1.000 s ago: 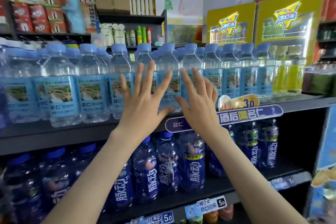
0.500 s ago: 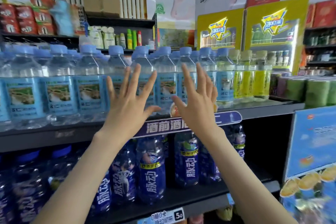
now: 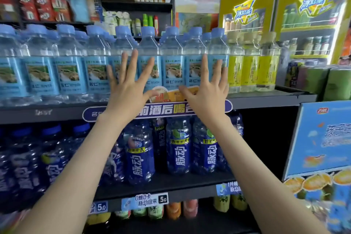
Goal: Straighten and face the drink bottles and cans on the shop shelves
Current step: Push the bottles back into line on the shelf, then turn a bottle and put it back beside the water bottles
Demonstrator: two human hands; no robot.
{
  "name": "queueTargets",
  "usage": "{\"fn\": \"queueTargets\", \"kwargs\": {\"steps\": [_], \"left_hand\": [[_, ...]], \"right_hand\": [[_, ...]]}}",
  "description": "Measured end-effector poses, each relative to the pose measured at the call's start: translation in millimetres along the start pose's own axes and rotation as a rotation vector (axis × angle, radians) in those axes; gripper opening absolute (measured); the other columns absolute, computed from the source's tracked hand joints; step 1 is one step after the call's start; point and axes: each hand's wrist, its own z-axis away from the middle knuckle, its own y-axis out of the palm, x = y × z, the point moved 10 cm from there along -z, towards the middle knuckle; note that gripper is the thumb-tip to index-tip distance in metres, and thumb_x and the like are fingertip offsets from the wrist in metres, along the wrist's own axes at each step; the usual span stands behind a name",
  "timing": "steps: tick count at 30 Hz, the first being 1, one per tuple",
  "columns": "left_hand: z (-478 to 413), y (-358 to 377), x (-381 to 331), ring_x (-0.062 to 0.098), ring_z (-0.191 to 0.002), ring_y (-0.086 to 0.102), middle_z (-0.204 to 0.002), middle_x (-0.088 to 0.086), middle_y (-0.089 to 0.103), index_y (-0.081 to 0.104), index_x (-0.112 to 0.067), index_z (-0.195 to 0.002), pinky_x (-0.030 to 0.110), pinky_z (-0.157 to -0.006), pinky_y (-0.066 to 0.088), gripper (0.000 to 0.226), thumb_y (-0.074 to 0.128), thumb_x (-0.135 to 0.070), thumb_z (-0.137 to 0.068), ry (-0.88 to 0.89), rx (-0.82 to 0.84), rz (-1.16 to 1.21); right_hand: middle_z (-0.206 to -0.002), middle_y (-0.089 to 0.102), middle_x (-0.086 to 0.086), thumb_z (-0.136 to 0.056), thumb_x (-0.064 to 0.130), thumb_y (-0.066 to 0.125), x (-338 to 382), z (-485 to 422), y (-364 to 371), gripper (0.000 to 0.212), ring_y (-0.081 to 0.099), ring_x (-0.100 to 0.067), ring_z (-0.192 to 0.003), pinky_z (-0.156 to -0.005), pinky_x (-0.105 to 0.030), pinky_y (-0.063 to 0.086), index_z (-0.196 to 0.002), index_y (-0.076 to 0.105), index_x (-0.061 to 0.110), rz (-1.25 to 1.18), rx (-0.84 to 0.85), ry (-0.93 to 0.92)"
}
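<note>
While both bare forearms reach up from below, the left hand [image 3: 129, 89] keeps its grip spread, fingers straight and fanned over the light-blue labels of the clear plastic water bottles with blue caps [image 3: 171, 62]. The right hand [image 3: 209, 91] is spread the same way, just beside it, with the two thumbs pointing at each other and apart. I cannot tell whether the fingertips touch the bottles. The water bottles stand upright in a tight front row on the dark upper shelf [image 3: 266, 101], shoulder to shoulder, with their bases close to its front edge. Right of the right hand, the row runs straight into clear bottles with yellow labels [image 3: 250, 70]. Both wrists cross a purple printed strip [image 3: 167, 109] on the shelf edge. Below, dark-blue drink bottles [image 3: 178, 150] stand on the lower black shelf [image 3: 190, 182]. To their right, bare dark room reaches as far as a blue cardboard display board [image 3: 322, 138].
</note>
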Motion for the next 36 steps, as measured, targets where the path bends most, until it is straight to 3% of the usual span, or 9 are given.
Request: {"fn": "queueTargets", "kwargs": {"steps": [4, 8, 11, 15, 18, 21, 25, 31, 36], "left_hand": [[41.4, -17.8, -7.1, 0.033, -0.145, -0.007, -0.158, 0.017, -0.006, 0.006, -0.027, -0.151, 0.056, -0.111, -0.008, 0.064, 0.02, -0.056, -0.096, -0.007, -0.188, 0.145], [119.0, 2.3, -2.1, 0.035, -0.144, 0.0, -0.156, 0.021, 0.004, 0.012, -0.024, -0.151, 0.058, -0.113, 0.0, 0.056, 0.03, -0.042, -0.101, -0.067, -0.3, 0.186], [168.5, 41.8, 17.6, 0.037, -0.144, 0.0, -0.156, 0.02, 0.003, 0.011, -0.024, -0.151, 0.062, -0.111, 0.006, 0.068, 0.049, -0.028, -0.095, -0.135, -0.21, 0.082], [202.2, 84.2, 57.6, 0.043, -0.141, 0.005, -0.155, 0.022, 0.003, 0.015, -0.023, -0.151, 0.063, -0.107, 0.007, 0.097, 0.077, -0.017, -0.076, -0.26, -0.006, -0.017], [208.6, 94.3, 79.9, 0.041, -0.141, 0.005, -0.155, 0.018, -0.001, 0.01, -0.026, -0.151, 0.06, -0.107, 0.003, 0.105, 0.08, -0.021, -0.072, -0.279, 0.093, -0.056], [207.4, 99.4, 94.1, 0.039, -0.143, 0.003, -0.157, 0.018, 0.001, 0.006, -0.027, -0.15, 0.06, -0.108, 0.001, 0.106, 0.079, -0.025, -0.074, -0.243, 0.153, -0.096], [198.5, 109.8, 98.3, 0.034, -0.144, 0.001, -0.157, 0.012, 0.004, 0.01, -0.025, -0.15, 0.062, -0.11, -0.003, 0.108, 0.081, -0.032, -0.07, -0.131, 0.204, -0.121], [191.7, 125.5, 96.1, 0.032, -0.144, 0.005, -0.158, 0.012, 0.012, 0.01, -0.024, -0.151, 0.056, -0.109, -0.015, 0.11, 0.084, -0.019, -0.069, -0.043, 0.19, -0.121], [196.8, 123.5, 94.4, 0.035, -0.144, 0.009, -0.157, 0.016, 0.014, 0.015, -0.023, -0.151, 0.06, -0.11, -0.004, 0.102, 0.081, -0.024, -0.073, 0.022, 0.108, -0.056]], "right_hand": [[-0.16, 0.002, -0.015, -0.092, 0.047, 0.054, 3.1, 28.1, 1.5, 0.08, 0.003, -0.03, -0.147, -0.115, -0.049, 0.009, -0.154, 0.01, 0.02, -0.182, -0.041, -0.06], [-0.148, 0.035, -0.018, -0.094, 0.03, 0.047, 24.4, 98.0, 7.3, 0.059, 0.028, -0.029, -0.136, -0.109, -0.039, 0.02, -0.145, 0.032, 0.005, -0.251, -0.168, -0.262], [-0.136, 0.045, -0.016, -0.092, 0.02, 0.053, 47.6, 144.4, 45.5, 0.057, 0.037, -0.026, -0.125, -0.105, -0.037, 0.03, -0.143, 0.032, 0.004, -0.348, 0.028, -0.364], [-0.149, 0.028, -0.012, -0.088, 0.03, 0.067, 44.0, 181.0, 126.5, 0.087, 0.023, -0.025, -0.138, -0.111, -0.035, 0.025, -0.151, 0.01, 0.009, -0.525, 0.479, -0.02], [-0.153, 0.022, -0.012, -0.077, 0.041, 0.076, 44.1, 193.7, 161.2, 0.109, 0.02, -0.028, -0.142, -0.11, -0.037, 0.027, -0.152, 0.002, 0.013, -0.569, 0.6, 0.164], [-0.149, 0.026, -0.017, -0.072, 0.042, 0.08, 50.3, 194.9, 173.1, 0.115, 0.025, -0.031, -0.139, -0.107, -0.04, 0.031, -0.151, 0.003, 0.01, -0.543, 0.567, 0.236], [-0.149, 0.031, -0.018, -0.078, 0.041, 0.075, 47.5, 187.1, 179.9, 0.104, 0.034, -0.032, -0.136, -0.102, -0.039, 0.038, -0.15, 0.01, 0.004, -0.403, 0.502, 0.267], [-0.152, 0.035, -0.007, -0.084, 0.038, 0.07, 31.5, 187.5, 182.3, 0.094, 0.04, -0.027, -0.134, -0.097, -0.034, 0.04, -0.153, 0.011, 0.017, -0.419, 0.591, 0.329], [-0.15, 0.038, -0.008, -0.09, 0.027, 0.065, 35.0, 203.5, 179.1, 0.089, 0.039, -0.025, -0.135, -0.098, -0.028, 0.037, -0.153, 0.004, 0.014, -0.478, 0.493, 0.418]]}}
